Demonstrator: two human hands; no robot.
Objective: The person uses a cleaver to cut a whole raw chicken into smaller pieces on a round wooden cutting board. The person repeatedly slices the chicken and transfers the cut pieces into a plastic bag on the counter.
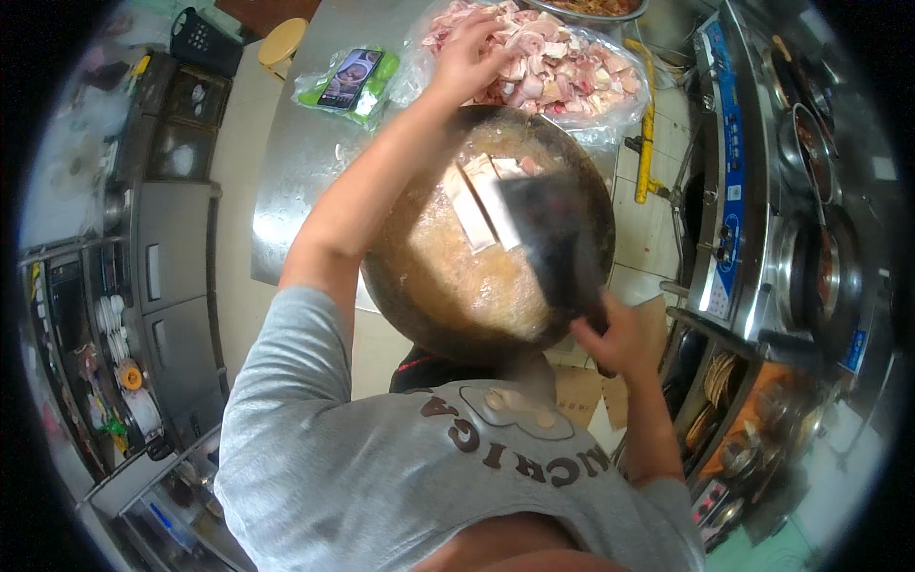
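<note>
A round wooden chopping block (pixel 443 264) with a dark rim stands before me. On its upper part lie pale strips of raw meat or skin (pixel 470 207), separated by narrow gaps. My right hand (pixel 618 332) grips the handle of a cleaver (pixel 554 236), whose dark, motion-blurred blade is over the block beside the strips. Beyond the block, my left hand (pixel 468 53) is over a heap of cut raw meat pieces (pixel 565 68) in clear plastic, its fingers curved and apart; nothing plainly shows in its grasp.
On the steel table (pixel 282 193), a phone (pixel 350 77) rests on a green item in plastic. A metal bowl of food (pixel 597 8) is at the far edge. A yellow pipe (pixel 647 129) and a steel stove (pixel 747 179) stand right, cabinets (pixel 175 243) left.
</note>
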